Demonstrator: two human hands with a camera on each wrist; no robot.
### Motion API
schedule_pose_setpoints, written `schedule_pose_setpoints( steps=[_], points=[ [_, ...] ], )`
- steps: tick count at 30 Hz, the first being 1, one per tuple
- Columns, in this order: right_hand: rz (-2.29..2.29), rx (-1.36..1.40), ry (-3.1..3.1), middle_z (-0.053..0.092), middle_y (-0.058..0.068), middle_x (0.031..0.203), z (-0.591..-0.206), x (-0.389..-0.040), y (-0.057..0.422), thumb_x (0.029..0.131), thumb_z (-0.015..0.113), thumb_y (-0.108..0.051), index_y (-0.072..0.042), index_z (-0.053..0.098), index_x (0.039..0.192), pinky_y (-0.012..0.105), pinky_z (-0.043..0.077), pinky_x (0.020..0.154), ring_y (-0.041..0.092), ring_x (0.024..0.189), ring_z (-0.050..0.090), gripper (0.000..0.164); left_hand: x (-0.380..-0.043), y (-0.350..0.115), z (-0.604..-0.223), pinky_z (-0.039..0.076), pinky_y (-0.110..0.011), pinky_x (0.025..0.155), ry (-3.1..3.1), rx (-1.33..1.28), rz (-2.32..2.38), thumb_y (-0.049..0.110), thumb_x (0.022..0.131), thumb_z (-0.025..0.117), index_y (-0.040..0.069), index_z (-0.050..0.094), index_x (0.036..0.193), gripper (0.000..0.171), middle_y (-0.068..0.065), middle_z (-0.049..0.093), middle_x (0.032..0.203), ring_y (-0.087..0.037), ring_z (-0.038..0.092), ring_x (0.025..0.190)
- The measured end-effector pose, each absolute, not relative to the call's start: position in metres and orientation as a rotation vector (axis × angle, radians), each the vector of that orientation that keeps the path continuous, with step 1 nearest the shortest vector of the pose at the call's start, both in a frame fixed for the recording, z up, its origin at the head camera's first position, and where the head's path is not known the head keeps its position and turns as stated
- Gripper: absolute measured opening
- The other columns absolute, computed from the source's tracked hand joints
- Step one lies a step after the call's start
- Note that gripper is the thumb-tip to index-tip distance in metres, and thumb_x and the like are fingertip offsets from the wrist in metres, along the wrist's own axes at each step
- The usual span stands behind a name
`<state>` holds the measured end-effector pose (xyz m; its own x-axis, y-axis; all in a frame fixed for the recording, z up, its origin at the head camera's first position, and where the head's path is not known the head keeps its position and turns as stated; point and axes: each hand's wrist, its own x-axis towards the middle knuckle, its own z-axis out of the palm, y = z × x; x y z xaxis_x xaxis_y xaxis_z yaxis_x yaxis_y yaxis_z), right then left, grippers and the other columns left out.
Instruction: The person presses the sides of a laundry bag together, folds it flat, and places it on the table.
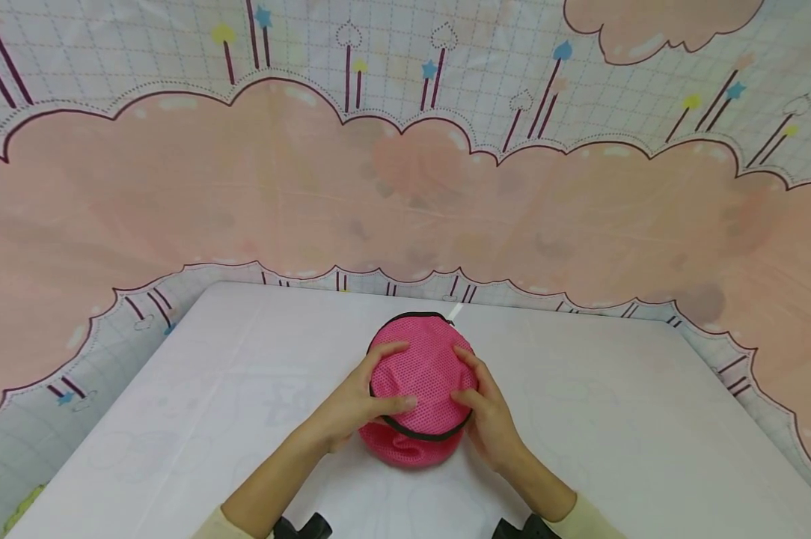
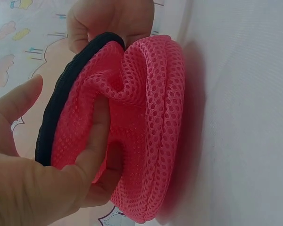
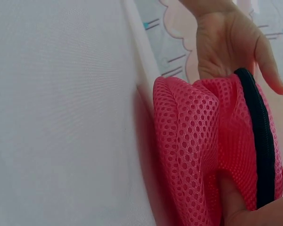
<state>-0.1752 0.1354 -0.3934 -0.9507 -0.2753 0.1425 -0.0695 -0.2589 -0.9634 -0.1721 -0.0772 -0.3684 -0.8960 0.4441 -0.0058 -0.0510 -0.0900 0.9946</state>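
A round pink mesh laundry bag (image 1: 427, 374) with a black zipper (image 1: 424, 434) around its upper rim stands on the white table, its lower wall creased. My left hand (image 1: 348, 400) grips the bag's left side, thumb over the top panel. In the left wrist view, fingers (image 2: 96, 136) of that hand press into the mesh below the zipper. From the right side my right hand (image 1: 491, 419) holds the bag, its thumb on top. One finger (image 3: 232, 195) sinks into the mesh wall in the right wrist view. Whatever the bag contains is hidden.
The white table (image 1: 244, 359) spreads around the bag on all sides. Behind it hangs a patterned curtain (image 1: 298, 187) with cloud shapes. Black wrist devices (image 1: 304, 528) show at the bottom edge, by the forearms.
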Motion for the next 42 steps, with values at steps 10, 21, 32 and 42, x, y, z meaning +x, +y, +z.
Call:
schedule_pose_setpoints(
  steps=[10, 21, 32, 42],
  points=[
    [-2.340, -0.410, 1.831, 0.016, 0.012, 0.154, -0.395, -0.175, 0.134, 0.089, 0.042, 0.005, -0.006, 0.025, 0.148, 0.024, 0.040, 0.099, 0.031, 0.135, 0.024, 0.062, -0.177, -0.079, -0.378, 0.051, -0.039, 0.087, 1.825, 0.463, 2.087, 0.009, 0.085, 0.072, 0.020, 0.033, 0.145, 0.072, -0.023, 0.037, 0.136, -0.029, 0.057, 0.108],
    [-2.322, -0.400, 1.852, 0.017, 0.013, 0.153, -0.396, -0.174, 0.133, 0.092, 0.044, 0.001, -0.004, 0.025, 0.147, 0.024, 0.040, 0.098, 0.034, 0.135, 0.024, 0.058, -0.185, -0.089, -0.394, 0.048, -0.038, 0.091, 1.853, 0.522, 2.007, 0.006, 0.079, 0.078, 0.028, 0.034, 0.145, 0.083, -0.016, 0.030, 0.143, -0.032, 0.050, 0.117],
    [-2.299, -0.389, 1.850, 0.017, 0.014, 0.153, -0.397, -0.173, 0.136, 0.093, 0.044, -0.001, -0.003, 0.027, 0.146, 0.025, 0.039, 0.100, 0.032, 0.135, 0.024, 0.056, -0.187, -0.095, -0.401, 0.047, -0.039, 0.093, 1.762, 0.567, 2.005, 0.004, 0.079, 0.077, 0.026, 0.031, 0.146, 0.085, -0.018, 0.028, 0.144, -0.032, 0.047, 0.121],
    [-2.323, -0.317, 1.821, 0.023, 0.015, 0.152, -0.394, -0.175, 0.138, 0.092, 0.044, 0.000, 0.002, 0.030, 0.143, 0.026, 0.041, 0.097, 0.032, 0.133, 0.029, 0.053, -0.188, -0.096, -0.401, 0.047, -0.038, 0.094, 1.761, 0.604, 1.952, 0.002, 0.076, 0.079, 0.027, 0.027, 0.147, 0.092, -0.017, 0.027, 0.144, -0.032, 0.045, 0.122]
  ],
)
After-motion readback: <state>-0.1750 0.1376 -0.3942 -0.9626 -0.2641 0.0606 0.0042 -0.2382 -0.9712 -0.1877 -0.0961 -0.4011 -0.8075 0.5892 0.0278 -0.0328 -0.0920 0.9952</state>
